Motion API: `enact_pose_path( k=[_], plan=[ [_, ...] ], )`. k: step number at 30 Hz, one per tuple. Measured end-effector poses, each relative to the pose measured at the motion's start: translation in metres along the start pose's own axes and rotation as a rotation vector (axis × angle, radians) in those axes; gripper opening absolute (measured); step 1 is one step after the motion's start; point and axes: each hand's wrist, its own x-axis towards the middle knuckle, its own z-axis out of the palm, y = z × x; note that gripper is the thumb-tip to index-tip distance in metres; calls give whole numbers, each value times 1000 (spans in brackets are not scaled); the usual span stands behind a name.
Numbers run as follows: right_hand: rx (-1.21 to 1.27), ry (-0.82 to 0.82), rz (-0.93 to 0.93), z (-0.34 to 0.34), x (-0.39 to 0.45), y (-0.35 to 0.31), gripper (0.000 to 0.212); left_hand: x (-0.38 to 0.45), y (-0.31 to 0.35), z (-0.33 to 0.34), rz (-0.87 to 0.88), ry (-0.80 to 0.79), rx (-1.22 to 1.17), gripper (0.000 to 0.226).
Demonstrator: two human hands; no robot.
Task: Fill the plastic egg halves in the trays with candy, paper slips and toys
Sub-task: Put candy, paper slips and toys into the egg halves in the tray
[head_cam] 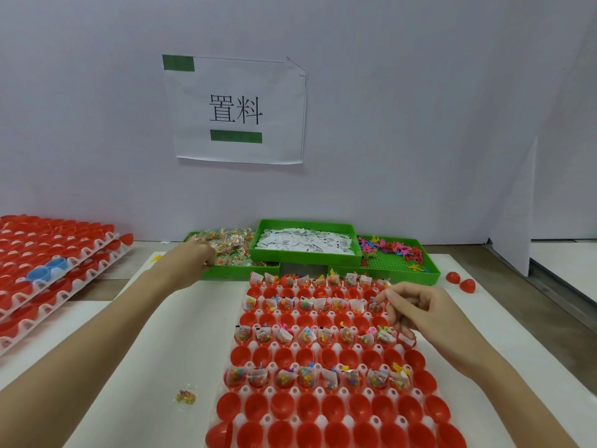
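A white tray (318, 391) of red egg halves (306, 407) lies in front of me; alternate rows hold candy packets, slips and toys, the others are bare. My left hand (197, 253) reaches into the green bin of candy packets (231, 245), fingers curled among the packets. My right hand (408, 307) hovers over the tray's right side in the second filled row, fingers curled and pinching a small item over an egg half (376, 308). A green bin of paper slips (303, 242) and a green bin of small colourful toys (392, 250) stand behind the tray.
Stacked trays of red egg halves (48, 253) sit at the left, with blue halves (47, 268) on top. A loose candy packet (186, 397) lies on the white mat. Two loose red halves (460, 281) rest at the right. A white wall with a paper sign (237, 109) stands behind.
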Motion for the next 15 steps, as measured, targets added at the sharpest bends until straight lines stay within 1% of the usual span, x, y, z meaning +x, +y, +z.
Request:
enact_pose_path(
  k=[2, 5, 8, 10, 11, 13, 15],
  plan=[
    [0, 3, 3, 0, 0, 0, 25, -2, 0, 0, 7, 0, 13, 14],
    [2, -1, 5, 1, 0, 0, 25, -1, 0, 0, 64, 31, 13, 18],
    [1, -6, 7, 0, 0, 1, 26, 0, 1, -9, 82, 112, -103, 19],
    [5, -7, 5, 0, -1, 2, 26, -6, 7, -18, 68, 198, -188, 17],
    [10, -2, 4, 0, -1, 2, 26, -11, 14, -23, 57, 260, -254, 16],
    [8, 18, -6, 3, 0, 0, 25, -28, 34, -29, 9, 368, -486, 12],
    [-46, 40, -27, 7, 5, -2, 23, -51, 58, -31, -56, 408, -754, 11]
  ],
)
